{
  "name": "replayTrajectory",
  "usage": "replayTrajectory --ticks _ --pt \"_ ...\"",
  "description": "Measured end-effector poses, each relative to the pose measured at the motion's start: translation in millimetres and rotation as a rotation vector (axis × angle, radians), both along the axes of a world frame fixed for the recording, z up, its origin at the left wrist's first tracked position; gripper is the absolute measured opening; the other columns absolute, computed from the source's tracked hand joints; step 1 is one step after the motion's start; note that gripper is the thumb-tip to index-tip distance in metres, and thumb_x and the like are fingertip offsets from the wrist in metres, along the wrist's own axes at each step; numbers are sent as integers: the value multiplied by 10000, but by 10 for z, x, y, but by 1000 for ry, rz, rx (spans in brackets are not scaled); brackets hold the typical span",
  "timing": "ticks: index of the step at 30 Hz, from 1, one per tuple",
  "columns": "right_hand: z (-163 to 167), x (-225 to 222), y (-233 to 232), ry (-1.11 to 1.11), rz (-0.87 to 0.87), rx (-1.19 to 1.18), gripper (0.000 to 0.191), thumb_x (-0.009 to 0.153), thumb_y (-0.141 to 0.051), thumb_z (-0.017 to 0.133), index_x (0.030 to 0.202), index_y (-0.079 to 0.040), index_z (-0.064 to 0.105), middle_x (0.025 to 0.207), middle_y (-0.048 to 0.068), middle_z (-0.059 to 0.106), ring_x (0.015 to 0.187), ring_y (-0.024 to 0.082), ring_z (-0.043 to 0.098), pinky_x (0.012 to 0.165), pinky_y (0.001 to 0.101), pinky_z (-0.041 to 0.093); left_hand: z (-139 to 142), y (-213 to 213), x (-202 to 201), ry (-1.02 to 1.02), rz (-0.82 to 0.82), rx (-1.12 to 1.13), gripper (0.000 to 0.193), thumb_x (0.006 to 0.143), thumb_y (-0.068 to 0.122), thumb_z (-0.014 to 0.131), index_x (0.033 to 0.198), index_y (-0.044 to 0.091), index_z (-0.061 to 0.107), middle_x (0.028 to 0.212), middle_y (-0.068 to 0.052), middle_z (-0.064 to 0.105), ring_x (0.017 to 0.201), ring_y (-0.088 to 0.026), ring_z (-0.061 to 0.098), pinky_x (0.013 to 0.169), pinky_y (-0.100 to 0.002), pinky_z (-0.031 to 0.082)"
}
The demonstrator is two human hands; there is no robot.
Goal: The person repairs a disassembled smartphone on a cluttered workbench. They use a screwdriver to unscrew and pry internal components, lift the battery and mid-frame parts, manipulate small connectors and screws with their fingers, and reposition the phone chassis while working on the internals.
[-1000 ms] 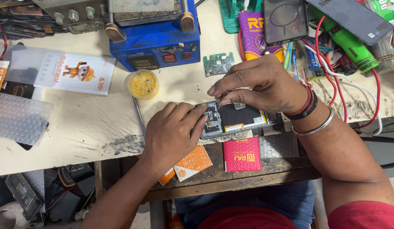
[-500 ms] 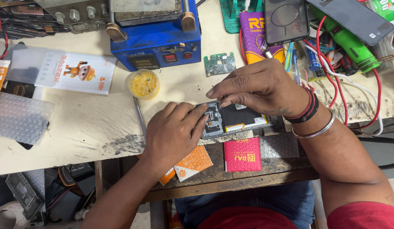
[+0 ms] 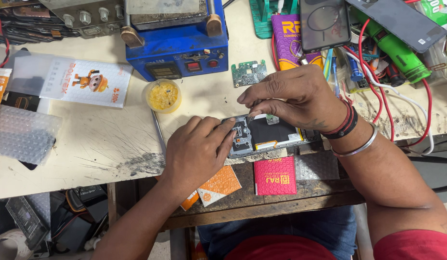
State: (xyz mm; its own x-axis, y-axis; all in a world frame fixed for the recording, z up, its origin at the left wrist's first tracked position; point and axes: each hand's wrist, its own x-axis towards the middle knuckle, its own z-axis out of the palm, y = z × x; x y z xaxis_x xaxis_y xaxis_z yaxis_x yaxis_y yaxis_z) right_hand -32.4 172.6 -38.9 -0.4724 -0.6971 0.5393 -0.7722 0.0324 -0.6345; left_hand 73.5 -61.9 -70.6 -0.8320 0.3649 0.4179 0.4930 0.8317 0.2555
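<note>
While the left hand lies flat with its fingers curled over the near end of the opened phone, pinning it to the bench, the right hand hovers above with thumb and forefinger pinched shut on a thin tool whose tip I cannot make out. Directly under those fingertips, the phone's long axis stretches sideways toward the right wrist, so the right hand is nearer its exposed middle.
</note>
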Motion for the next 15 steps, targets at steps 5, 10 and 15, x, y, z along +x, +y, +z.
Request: replayTrajectory --ticks 5,10,15 --pt "-18 -3 2 9 -30 5 207 920 -78 799 1105 -13 730 1048 112 781 955 202 797 831 286 645 -7 11 -2 1 -1 4 262 923 233 754 1157 117 779 872 2 625 797 -172 596 664 -329 515" --pt "-42 14 6 14 -45 -3 205 921 -73 803 1100 -14 725 1049 109 779 977 214 796 851 294 642 -19 21 6 12 -4 10 260 924 230 754 1153 110 779 868 -2 625 793 -177 595 671 -334 514" --pt "-57 16 2 19 -70 1 212 918 -74 808 1102 -12 722 1051 110 778 978 217 796 861 298 641 -25 23 0 14 -4 16 262 922 228 753 1151 103 778 872 -4 629 798 -179 598 676 -335 515"
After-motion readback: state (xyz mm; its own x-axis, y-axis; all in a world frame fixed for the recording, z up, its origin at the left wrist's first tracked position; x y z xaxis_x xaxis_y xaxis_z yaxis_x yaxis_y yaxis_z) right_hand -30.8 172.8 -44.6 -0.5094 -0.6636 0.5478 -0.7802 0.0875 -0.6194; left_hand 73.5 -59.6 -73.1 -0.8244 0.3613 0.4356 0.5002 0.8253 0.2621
